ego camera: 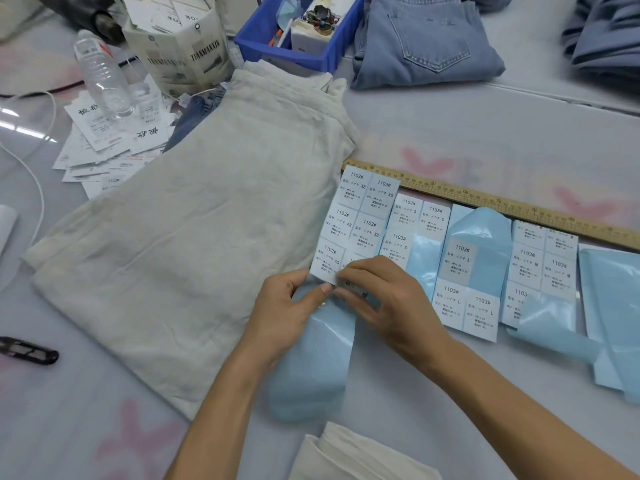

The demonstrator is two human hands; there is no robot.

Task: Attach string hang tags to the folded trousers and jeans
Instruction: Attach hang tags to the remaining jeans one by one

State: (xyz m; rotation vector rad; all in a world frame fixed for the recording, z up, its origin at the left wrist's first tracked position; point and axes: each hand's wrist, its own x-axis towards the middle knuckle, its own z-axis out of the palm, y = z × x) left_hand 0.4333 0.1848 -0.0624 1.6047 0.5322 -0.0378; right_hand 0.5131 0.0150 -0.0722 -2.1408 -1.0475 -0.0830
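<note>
Folded cream trousers (194, 216) lie across the table's middle. Folded blue jeans (426, 43) sit at the back. A sticker sheet printed "1103# XS" (353, 216) on pale blue backing lies beside the trousers. My left hand (287, 313) pinches the sheet's near edge. My right hand (384, 296) pinches a sticker at that same edge, fingers curled over it. Loose white hang tags (114, 140) are heaped at the left, by a paper box of tags (180, 46).
More sticker sheets marked S (412, 226), L (464, 289) and M (540, 268) line a wooden ruler (519, 206). A plastic bottle (100, 74), blue bin (298, 32), black snips (27, 351) and white cable (38, 188) are around. Another cream garment (356, 455) lies at the near edge.
</note>
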